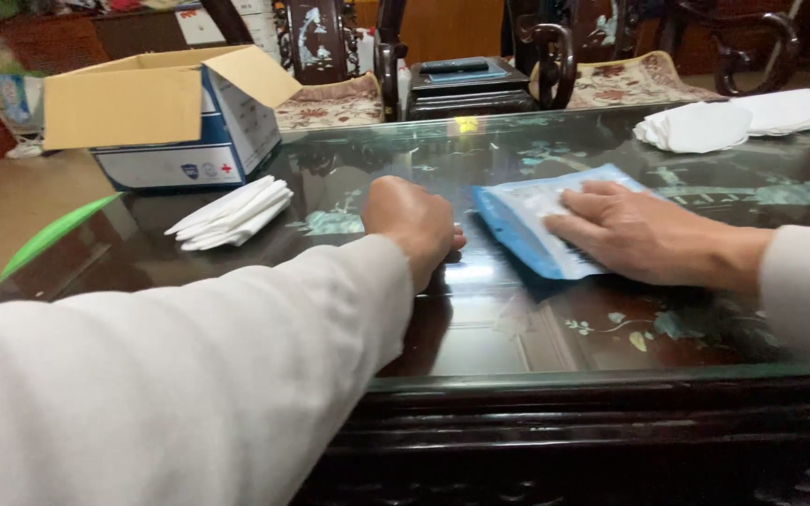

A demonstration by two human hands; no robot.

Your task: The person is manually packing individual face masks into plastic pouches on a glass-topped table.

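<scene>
- On the glass-topped dark desk (480, 328), near its middle, a flat blue-and-white packet (541, 220) lies under the right hand (635, 234), whose fingers are spread flat, pressing it down without gripping.
- Just left of the packet, the left hand (412, 225) rests on the glass, loosely curled; whether it holds anything cannot be told.
- Toward the left edge lies a small stack of white folded pieces (233, 213), apart from both hands.
- At the far left corner stands an open cardboard box (161, 117).
- Along the far right edge sit more white pieces (733, 122).
</scene>
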